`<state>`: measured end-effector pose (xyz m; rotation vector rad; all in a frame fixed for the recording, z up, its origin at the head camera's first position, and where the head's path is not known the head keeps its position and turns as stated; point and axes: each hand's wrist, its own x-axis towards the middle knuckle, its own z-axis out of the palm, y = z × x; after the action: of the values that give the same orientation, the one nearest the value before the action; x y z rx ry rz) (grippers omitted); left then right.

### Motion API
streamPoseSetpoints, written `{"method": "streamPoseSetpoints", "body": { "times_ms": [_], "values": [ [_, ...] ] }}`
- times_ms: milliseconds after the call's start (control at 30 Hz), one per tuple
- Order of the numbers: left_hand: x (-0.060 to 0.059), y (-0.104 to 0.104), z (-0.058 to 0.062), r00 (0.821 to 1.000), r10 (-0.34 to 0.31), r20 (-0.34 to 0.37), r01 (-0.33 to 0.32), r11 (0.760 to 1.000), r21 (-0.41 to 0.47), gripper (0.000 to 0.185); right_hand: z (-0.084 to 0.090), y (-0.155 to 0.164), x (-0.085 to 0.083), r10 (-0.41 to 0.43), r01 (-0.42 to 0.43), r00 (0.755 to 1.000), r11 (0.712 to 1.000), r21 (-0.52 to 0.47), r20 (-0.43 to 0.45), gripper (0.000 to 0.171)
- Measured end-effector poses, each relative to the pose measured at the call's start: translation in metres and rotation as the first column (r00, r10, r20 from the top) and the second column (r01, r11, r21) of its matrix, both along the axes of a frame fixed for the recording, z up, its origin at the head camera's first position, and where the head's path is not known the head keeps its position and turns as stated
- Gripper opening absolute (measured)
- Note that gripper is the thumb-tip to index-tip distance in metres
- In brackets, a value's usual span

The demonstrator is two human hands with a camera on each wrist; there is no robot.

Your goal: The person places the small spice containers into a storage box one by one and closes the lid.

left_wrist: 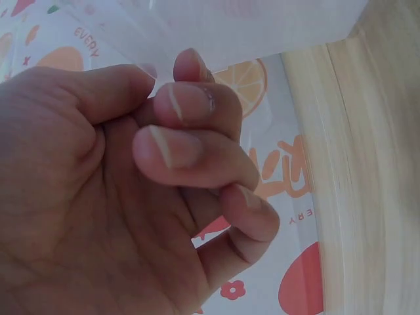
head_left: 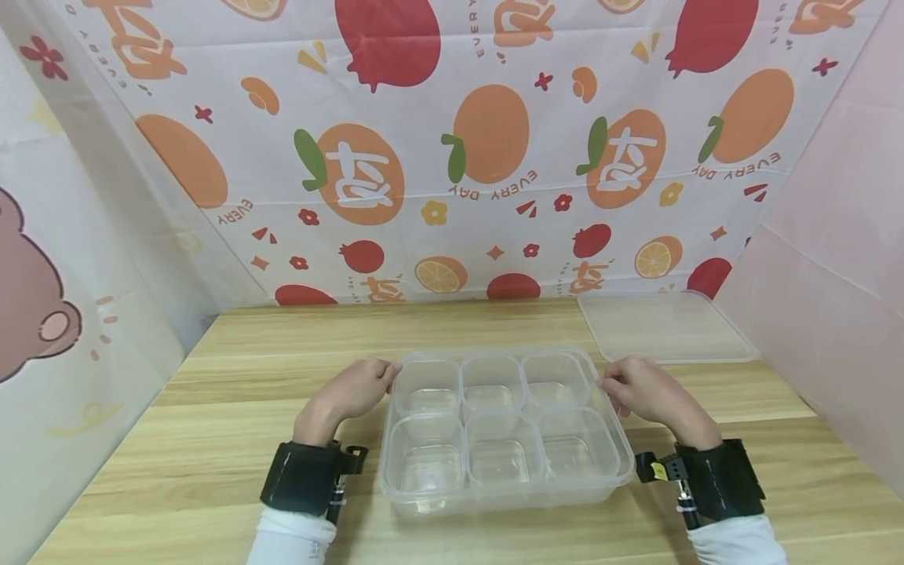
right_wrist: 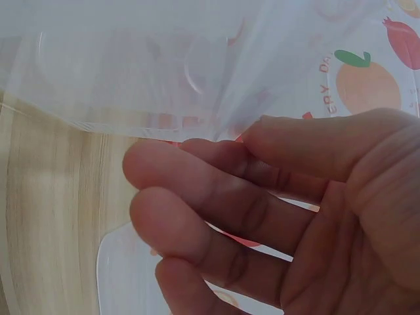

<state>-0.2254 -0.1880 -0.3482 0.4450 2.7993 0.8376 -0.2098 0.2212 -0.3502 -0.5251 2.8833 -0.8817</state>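
A clear plastic storage box sits in the middle of the wooden table, with several small clear cups inside it in two rows. At its far left corner my left hand pinches the rim between thumb and index finger, the other fingers curled below. On the opposite side my right hand pinches the rim the same way. From the left wrist, the box wall rises above the thumb tip. The right wrist view shows the box side over the loosely bent fingers.
A flat translucent lid lies at the table's back right. Fruit-printed cloth hangs behind the wooden table, with a pale cloth on the left and a pink one on the right. Each wrist wears a black strap with a camera mount.
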Motion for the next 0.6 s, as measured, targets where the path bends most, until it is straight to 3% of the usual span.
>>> {"method": "streamPoseSetpoints", "body": {
  "times_ms": [600],
  "values": [
    [0.001,0.0007,0.0003,1.0,0.002,0.028,-0.003,0.999,0.034,0.037,0.0031,0.0046,-0.0012,0.0,0.0,1.0,1.0,0.011,0.002,0.019]
  ]
}}
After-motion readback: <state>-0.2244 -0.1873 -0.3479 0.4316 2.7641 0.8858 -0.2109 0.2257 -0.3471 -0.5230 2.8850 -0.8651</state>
